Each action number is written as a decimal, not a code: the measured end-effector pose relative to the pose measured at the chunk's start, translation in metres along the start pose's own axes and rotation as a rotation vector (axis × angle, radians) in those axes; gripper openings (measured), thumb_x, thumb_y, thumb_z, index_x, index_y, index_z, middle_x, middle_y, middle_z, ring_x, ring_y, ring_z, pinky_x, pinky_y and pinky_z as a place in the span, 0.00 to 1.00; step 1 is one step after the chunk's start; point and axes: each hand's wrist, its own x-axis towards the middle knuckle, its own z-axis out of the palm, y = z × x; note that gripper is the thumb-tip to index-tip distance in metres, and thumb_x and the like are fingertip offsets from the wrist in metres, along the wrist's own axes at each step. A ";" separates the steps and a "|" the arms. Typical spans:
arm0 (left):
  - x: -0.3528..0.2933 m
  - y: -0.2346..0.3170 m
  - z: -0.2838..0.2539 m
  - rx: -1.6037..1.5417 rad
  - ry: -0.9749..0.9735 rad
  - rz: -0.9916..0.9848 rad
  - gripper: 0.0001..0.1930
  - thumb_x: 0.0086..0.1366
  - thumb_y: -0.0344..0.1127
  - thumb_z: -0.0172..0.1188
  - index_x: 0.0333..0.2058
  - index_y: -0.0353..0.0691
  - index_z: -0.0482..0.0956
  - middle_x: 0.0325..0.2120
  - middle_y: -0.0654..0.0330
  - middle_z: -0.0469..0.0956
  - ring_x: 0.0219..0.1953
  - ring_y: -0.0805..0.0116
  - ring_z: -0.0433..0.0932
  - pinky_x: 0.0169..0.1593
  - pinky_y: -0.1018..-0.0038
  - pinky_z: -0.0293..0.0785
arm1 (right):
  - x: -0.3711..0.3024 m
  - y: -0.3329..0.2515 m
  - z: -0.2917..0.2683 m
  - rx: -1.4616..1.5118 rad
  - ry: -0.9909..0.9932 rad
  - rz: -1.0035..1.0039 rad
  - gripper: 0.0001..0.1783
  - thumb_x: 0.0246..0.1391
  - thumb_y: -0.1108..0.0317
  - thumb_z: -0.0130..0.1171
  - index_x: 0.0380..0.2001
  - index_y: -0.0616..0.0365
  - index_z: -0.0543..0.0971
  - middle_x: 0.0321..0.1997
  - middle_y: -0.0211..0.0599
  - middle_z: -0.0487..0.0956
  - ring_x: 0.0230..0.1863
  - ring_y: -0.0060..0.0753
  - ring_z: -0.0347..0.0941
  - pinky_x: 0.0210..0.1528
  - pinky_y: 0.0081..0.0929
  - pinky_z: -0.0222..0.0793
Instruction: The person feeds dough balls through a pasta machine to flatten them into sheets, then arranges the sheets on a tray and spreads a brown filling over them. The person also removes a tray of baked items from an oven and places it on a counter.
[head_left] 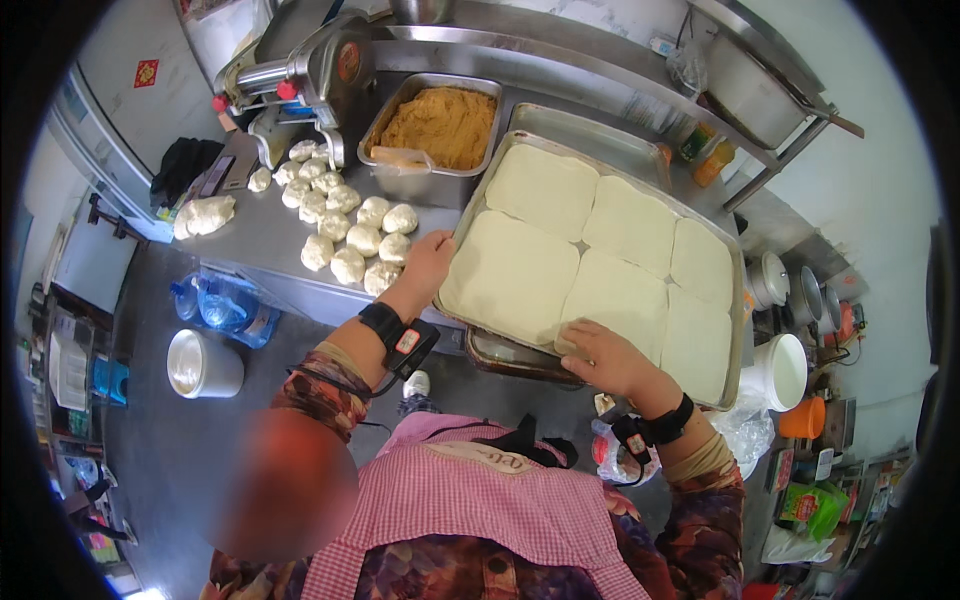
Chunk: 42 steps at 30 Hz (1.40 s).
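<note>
Nine o'clock: left hand [428, 262] grips baking tray [739, 310], seemingly steadying it; six: loose right hand [603, 356] touches dough sheet [617, 298].

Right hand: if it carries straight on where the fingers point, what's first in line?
Probably the near-left dough sheet on the metal tray: the right hand points left and away from the body. Its height over the dough is hard to judge.

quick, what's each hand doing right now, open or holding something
Left hand: at the tray's left rim; fingertips hidden, so grip cannot be told.
Right hand: open, fingers on a dough sheet by the front rim.
</note>
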 end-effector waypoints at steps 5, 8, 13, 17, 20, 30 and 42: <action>0.018 0.001 -0.016 -0.093 -0.209 -0.130 0.14 0.65 0.34 0.52 0.45 0.31 0.73 0.38 0.59 0.77 0.39 0.73 0.74 0.44 0.76 0.71 | 0.059 -0.013 -0.036 0.042 0.233 0.021 0.20 0.55 0.60 0.55 0.48 0.59 0.76 0.48 0.51 0.76 0.51 0.51 0.72 0.54 0.38 0.67; 0.033 0.002 -0.031 0.030 -0.416 -0.103 0.14 0.64 0.35 0.55 0.45 0.32 0.73 0.38 0.61 0.77 0.40 0.74 0.74 0.44 0.78 0.70 | 0.111 -0.019 -0.062 0.060 0.304 0.098 0.19 0.55 0.62 0.55 0.47 0.59 0.76 0.47 0.49 0.78 0.48 0.50 0.74 0.51 0.37 0.69; 0.058 0.006 -0.066 0.037 -0.757 -0.220 0.17 0.64 0.37 0.56 0.48 0.33 0.72 0.40 0.59 0.77 0.43 0.74 0.74 0.47 0.78 0.69 | 0.203 -0.001 -0.085 0.133 0.350 0.272 0.18 0.54 0.65 0.54 0.47 0.59 0.77 0.48 0.49 0.77 0.49 0.51 0.73 0.53 0.37 0.68; 0.081 0.005 -0.100 0.014 -0.878 -0.218 0.19 0.65 0.39 0.56 0.51 0.34 0.71 0.41 0.58 0.76 0.45 0.72 0.74 0.51 0.75 0.69 | 0.262 0.033 -0.076 -0.102 0.321 0.309 0.20 0.53 0.68 0.51 0.50 0.61 0.75 0.53 0.50 0.74 0.55 0.50 0.69 0.57 0.38 0.65; 0.093 0.004 -0.106 0.017 -0.899 -0.204 0.21 0.66 0.40 0.55 0.53 0.34 0.69 0.42 0.56 0.76 0.45 0.70 0.74 0.52 0.74 0.69 | 0.296 0.056 -0.057 -0.240 0.351 0.263 0.24 0.50 0.71 0.50 0.52 0.62 0.72 0.57 0.51 0.71 0.58 0.52 0.66 0.60 0.38 0.63; 0.099 0.007 -0.050 0.152 -0.980 0.043 0.20 0.63 0.39 0.58 0.48 0.33 0.67 0.37 0.56 0.77 0.32 0.70 0.76 0.33 0.73 0.75 | 0.342 0.075 -0.050 -0.580 0.178 0.404 0.28 0.46 0.68 0.48 0.54 0.59 0.70 0.60 0.47 0.68 0.51 0.53 0.69 0.55 0.41 0.65; 0.084 0.030 -0.139 0.167 -0.455 0.231 0.13 0.58 0.37 0.63 0.37 0.37 0.72 0.29 0.57 0.75 0.26 0.73 0.75 0.32 0.73 0.72 | 0.290 0.053 -0.065 0.414 0.534 0.478 0.26 0.49 0.68 0.52 0.54 0.58 0.73 0.51 0.48 0.77 0.54 0.41 0.72 0.57 0.30 0.65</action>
